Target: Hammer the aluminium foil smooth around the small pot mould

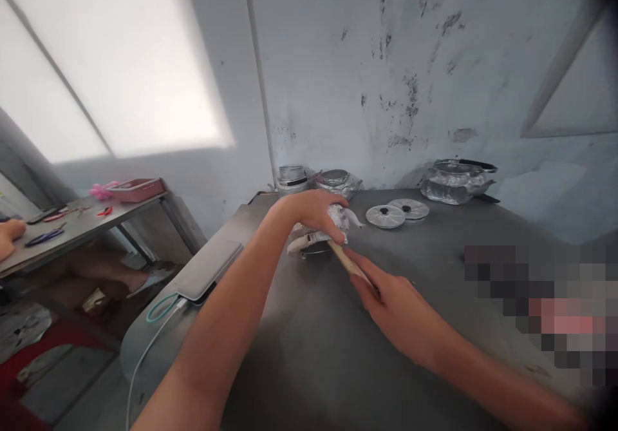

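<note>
Both forearms point(226, 334) reach out over the dark table point(309, 366), and the work sits where they meet. The grip of my left hand point(313, 215) is curled shut over the top of a crumpled silvery piece point(340, 217), pressing it down onto the table near the middle. The grip of my right hand point(391, 302) is closed on the near end of a wooden handle point(344, 258), fingers stretched along it. Its far end runs in under the silvery piece, though how the two join is hidden by my palm. To do this well, I think the left should bear straight down so the piece cannot skid on the smooth metal. The right should stay in line with the handle rather than levering sideways. Just beyond lie two round lids point(385, 216) with black knobs, and farther back a wrapped pot point(456, 183) and some tins point(292, 180). All of these are well apart from my hands. A power bank point(203, 270) with its cable point(161, 308) sits at the left edge, so I should mind my elbow.
</note>
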`<state>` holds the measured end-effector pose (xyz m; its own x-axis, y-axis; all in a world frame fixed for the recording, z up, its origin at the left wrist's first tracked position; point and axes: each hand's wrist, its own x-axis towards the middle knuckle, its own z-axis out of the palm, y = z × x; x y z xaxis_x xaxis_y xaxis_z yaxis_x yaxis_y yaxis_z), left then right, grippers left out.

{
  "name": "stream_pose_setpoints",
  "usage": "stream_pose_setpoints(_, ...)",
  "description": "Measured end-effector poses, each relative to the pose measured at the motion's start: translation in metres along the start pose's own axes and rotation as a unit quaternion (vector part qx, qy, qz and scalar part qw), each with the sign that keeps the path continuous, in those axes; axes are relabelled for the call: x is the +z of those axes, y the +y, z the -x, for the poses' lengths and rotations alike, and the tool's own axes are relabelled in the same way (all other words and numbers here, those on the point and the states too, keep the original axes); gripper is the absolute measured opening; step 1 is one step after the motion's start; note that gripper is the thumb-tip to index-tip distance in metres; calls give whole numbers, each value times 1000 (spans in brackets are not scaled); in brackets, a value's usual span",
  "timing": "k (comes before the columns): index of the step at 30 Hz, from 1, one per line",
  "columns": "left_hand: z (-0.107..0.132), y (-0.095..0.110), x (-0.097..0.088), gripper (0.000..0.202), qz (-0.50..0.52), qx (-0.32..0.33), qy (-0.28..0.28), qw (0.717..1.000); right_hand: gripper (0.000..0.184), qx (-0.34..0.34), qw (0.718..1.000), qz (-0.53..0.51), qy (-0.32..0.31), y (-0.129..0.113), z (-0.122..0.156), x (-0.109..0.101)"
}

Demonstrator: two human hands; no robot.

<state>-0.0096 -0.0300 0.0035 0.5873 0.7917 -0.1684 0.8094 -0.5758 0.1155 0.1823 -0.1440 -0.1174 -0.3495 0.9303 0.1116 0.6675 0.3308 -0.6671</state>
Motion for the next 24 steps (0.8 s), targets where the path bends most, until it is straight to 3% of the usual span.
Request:
stream_pose_setpoints(5, -1, -2, 1, 98, -8, -3, 13, 1000, 49, -41, 999, -15, -20, -1, -2, 1)
stream_pose_setpoints(12, 0, 1, 0, 101, -12, -13, -1, 1000, 49, 2, 1000, 3, 19, -5, -1, 1)
stream_pose_setpoints(18, 1, -1, -1, 110, -3, -40, -7, 999, 52, -38, 999, 14, -18, -2, -4, 5)
stream_pose_setpoints(24, -2, -6, 1, 106, 0, -32, 14, 999, 51, -32, 999, 20, -2, -4, -3, 3)
